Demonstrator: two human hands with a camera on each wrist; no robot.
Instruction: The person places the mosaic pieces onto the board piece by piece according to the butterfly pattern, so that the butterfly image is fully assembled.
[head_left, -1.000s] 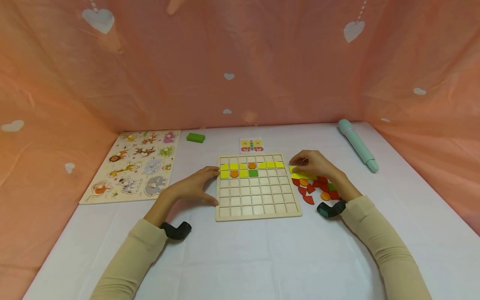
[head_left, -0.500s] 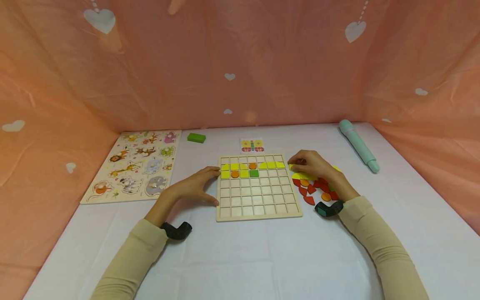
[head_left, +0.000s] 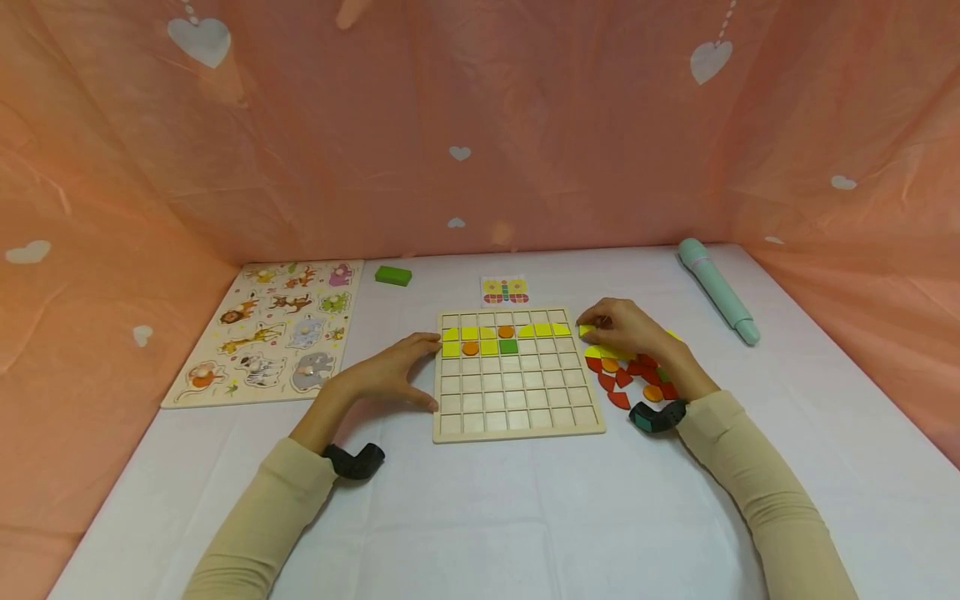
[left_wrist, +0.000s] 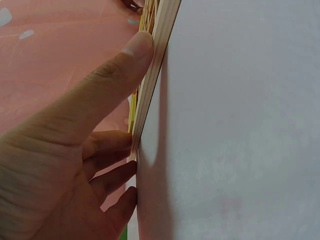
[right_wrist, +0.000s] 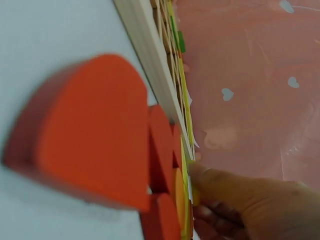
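Steadying board (head_left: 512,381): left hand (head_left: 384,371) spread, gripping nothing
Yellow tile (head_left: 586,332): curled right hand (head_left: 626,327) pinches it, best by edges

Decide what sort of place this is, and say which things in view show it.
Probably a tabletop play or learning corner, perhaps specially set up: a gridded wooden board partly filled with coloured pieces, an animal puzzle, and a pink heart-patterned curtain behind the white-covered table.

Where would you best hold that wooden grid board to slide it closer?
On the wooden grid board, probably the middle of the near edge, from the front: it lies flat, that rim is bare, and loose pieces crowd the right edge.
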